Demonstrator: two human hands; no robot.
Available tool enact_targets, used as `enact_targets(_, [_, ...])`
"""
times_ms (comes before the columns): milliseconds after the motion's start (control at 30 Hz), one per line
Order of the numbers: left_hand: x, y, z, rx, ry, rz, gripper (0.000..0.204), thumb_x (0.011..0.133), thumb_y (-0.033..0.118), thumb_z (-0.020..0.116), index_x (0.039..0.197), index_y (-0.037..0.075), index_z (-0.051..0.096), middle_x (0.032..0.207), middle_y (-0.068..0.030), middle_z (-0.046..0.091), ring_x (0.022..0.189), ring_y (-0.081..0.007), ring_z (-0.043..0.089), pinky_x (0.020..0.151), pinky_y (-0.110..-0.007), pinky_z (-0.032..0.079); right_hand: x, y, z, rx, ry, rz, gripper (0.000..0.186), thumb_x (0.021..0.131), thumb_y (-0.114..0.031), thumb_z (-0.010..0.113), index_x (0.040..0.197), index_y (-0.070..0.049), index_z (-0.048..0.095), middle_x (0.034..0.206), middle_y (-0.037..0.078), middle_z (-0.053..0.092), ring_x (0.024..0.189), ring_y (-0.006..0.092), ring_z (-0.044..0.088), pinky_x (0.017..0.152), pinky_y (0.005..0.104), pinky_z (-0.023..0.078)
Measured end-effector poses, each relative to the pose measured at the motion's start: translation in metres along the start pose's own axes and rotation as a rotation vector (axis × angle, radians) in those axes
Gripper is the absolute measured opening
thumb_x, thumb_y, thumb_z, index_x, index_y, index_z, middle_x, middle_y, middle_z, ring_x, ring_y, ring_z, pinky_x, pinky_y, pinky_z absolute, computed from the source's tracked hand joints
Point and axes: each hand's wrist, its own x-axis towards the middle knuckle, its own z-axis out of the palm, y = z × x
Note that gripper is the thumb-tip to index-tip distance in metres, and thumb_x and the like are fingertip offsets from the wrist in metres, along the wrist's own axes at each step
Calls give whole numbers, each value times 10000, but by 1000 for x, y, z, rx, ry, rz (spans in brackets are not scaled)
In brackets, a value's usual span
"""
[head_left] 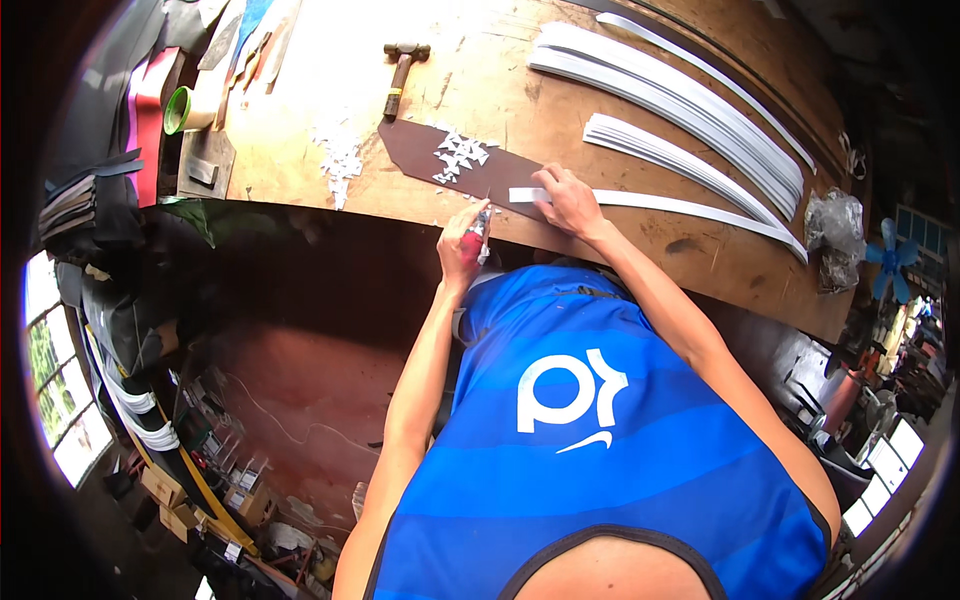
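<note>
My left hand (458, 243) is closed around a red-and-silver tool (475, 242) at the workbench's front edge; its exact kind is unclear. My right hand (568, 200) grips a long white strip (660, 201) near its left end, with fingers bent over it. The strip's end lies on a dark brown board (415, 150), where small white offcuts (460, 152) are scattered above my left hand. More offcuts (340, 165) form a pile on the wooden bench (280, 120) to the left.
A hammer (400, 78) lies at the back. Stacks of white strips (665, 105) fill the right side, beside crumpled plastic (835, 240) and a blue fan (888, 258). A green-rimmed container (180, 110) and dark and red sheets (150, 125) are at the left.
</note>
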Motion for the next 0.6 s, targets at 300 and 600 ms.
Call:
enact_targets(300, [-9, -2, 3, 121, -121, 8, 399, 857, 144, 677, 1255, 130, 651, 1191, -111, 684, 1045, -290, 655, 912, -364, 491, 0, -5, 16, -79, -28, -161, 505, 754, -90, 734, 1236, -80, 584, 1213, 124, 546, 1150, 318, 524, 1009, 428, 430])
enact_targets(600, [-10, 5, 11, 99, -118, -133, 351, 896, 93, 681, 1245, 76, 653, 1071, -151, 695, 892, -297, 679, 791, -331, 514, -5, 12, 15, -68, -34, -224, 219, 793, -88, 646, 1011, -67, 624, 1025, 90, 580, 966, 274, 574, 871, 387, 469])
